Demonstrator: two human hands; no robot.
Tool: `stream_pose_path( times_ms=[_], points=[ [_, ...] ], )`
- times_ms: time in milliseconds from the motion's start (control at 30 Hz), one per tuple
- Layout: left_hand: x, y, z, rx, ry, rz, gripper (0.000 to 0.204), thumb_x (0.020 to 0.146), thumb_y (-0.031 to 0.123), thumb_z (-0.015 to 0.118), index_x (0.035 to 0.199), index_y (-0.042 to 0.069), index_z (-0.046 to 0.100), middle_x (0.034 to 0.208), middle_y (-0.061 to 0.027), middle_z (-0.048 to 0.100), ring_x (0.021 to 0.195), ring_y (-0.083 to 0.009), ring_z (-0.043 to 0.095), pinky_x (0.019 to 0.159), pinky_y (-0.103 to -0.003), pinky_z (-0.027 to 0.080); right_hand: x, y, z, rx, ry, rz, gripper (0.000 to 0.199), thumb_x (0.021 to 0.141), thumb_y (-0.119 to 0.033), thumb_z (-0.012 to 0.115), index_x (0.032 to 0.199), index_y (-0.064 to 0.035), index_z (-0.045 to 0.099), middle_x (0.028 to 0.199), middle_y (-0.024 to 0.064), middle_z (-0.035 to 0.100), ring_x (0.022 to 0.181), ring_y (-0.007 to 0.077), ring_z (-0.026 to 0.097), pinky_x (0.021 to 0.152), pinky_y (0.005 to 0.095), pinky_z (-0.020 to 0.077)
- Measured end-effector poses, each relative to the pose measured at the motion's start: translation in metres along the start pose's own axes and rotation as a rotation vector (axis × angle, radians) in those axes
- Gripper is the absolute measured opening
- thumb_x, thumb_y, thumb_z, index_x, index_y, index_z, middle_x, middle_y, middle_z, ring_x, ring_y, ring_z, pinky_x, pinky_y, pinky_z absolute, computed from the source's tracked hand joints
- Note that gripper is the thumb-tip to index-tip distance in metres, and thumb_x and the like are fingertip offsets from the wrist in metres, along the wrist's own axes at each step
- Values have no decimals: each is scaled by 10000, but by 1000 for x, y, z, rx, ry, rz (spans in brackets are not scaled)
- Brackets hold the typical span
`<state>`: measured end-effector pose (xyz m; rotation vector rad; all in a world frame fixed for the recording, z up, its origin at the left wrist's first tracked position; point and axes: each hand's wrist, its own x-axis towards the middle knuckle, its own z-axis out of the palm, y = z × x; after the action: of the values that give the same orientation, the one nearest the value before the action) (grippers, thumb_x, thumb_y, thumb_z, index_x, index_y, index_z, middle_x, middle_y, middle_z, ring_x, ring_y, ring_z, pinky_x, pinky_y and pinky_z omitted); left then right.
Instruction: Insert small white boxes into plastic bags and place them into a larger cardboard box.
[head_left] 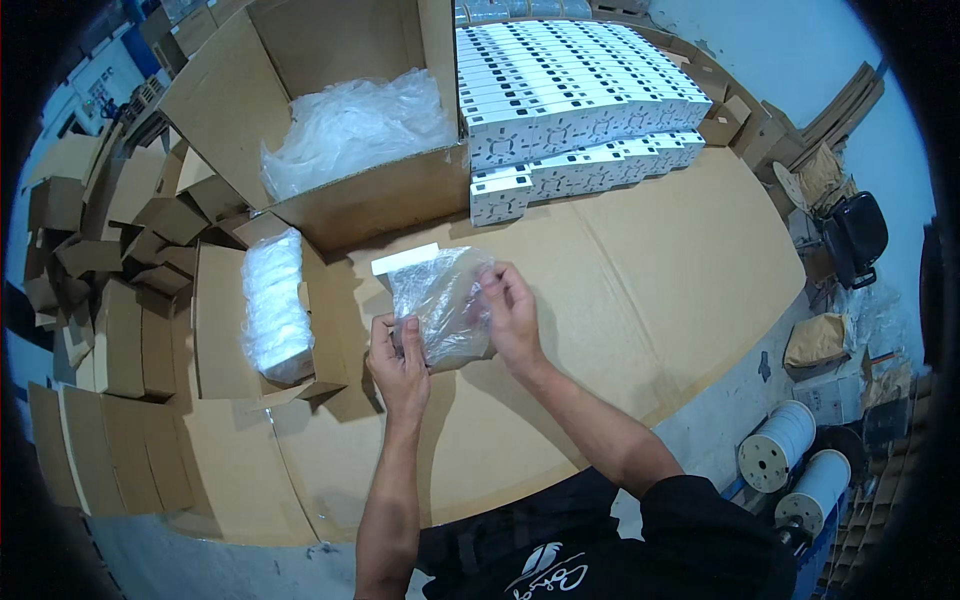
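- One cardboard-topped counter [640,290] carries the things below.
- A large open carton [390,200] stands toward its far edge, left of centre, holding a heap of clear film [355,130].
- White boxes [580,95] form tight stacked rows along the far edge, right of that carton.
- A smaller open carton [220,320], toward the left edge, holds film-wrapped packs [275,310].
- A clear plastic bag [455,305] is held above the near-middle, covering most of a white box [405,261].
- The left hand [399,365] grips the bag's lower left; the right hand [512,315] pinches its right side.
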<state>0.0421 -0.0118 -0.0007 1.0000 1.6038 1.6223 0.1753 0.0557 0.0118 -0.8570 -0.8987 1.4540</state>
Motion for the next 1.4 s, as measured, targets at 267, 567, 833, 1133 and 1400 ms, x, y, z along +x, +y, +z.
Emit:
stream_pose_path(
  times_ms=[267, 567, 833, 1133, 1400],
  points=[
    [3, 4, -8, 18, 90, 113, 255, 1071, 256, 541, 923, 50, 566, 633, 47, 496, 511, -26, 423, 451, -220, 337, -4, 13, 4, -490, 94, -265, 316, 1089, -257, 492, 884, -27, 560, 740, -22, 490, 693, 55, 417, 611, 251, 388],
    [20, -9, -25, -281, 154, 17, 239, 1068, 248, 544, 999, 33, 620, 730, 45, 551, 626, -30, 475, 558, -197, 379, -8, 17, 6, -506, 1, -276, 288, 1060, -224, 534, 882, 0, 570, 649, 118, 515, 585, 152, 468, 565, 350, 422],
    [26, -9, -33, -165, 239, 157, 239, 1079, 229, 528, 1007, 23, 625, 897, 19, 588, 800, -44, 507, 663, -220, 426, -14, 14, 9, -568, -108, -287, 257, 1049, -202, 548, 886, -9, 597, 648, 124, 559, 567, 172, 537, 563, 339, 449],
    [9, 9, -35, -88, -265, -187, 419, 821, 124, 852, 1167, 23, 638, 1058, -74, 713, 971, -155, 677, 865, -303, 544, -5, 16, -3, -517, -145, -220, 226, 1050, -185, 540, 918, -17, 614, 695, 87, 605, 588, 152, 555, 571, 302, 455],
    [7, 4, -33, 22, -268, -142, 351, 831, 134, 840, 1114, 21, 665, 986, -68, 724, 912, -150, 682, 825, -306, 551, 21, -49, -5, -851, -244, -741, 318, 817, -81, 749, 1117, -64, 646, 1114, 94, 647, 1020, 241, 600, 814, 357, 498]
  ],
)
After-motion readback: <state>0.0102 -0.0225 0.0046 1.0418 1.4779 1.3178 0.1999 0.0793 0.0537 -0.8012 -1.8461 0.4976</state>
